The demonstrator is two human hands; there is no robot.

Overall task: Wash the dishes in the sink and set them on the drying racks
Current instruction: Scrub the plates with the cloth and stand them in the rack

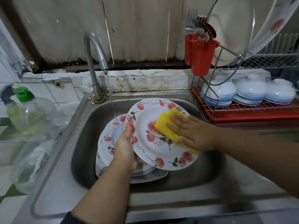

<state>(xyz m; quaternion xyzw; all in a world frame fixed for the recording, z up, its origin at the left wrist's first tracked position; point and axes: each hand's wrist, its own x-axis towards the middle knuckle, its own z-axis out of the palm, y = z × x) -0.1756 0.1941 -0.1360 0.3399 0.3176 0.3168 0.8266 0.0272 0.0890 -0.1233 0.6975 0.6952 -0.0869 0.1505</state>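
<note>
Steel sink (77,120) in worktop below stained wall; left hand (125,147) grips plate (155,131), right hand (192,133) fingers flat on sponge (163,125).

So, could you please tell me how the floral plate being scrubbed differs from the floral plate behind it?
The scrubbed plate is held tilted by the left hand, with the right hand pressing a yellow sponge on it; the rear plate leans in the sink, unheld. Tap water falls onto the rear plate only. Both have pink flowers.
</note>
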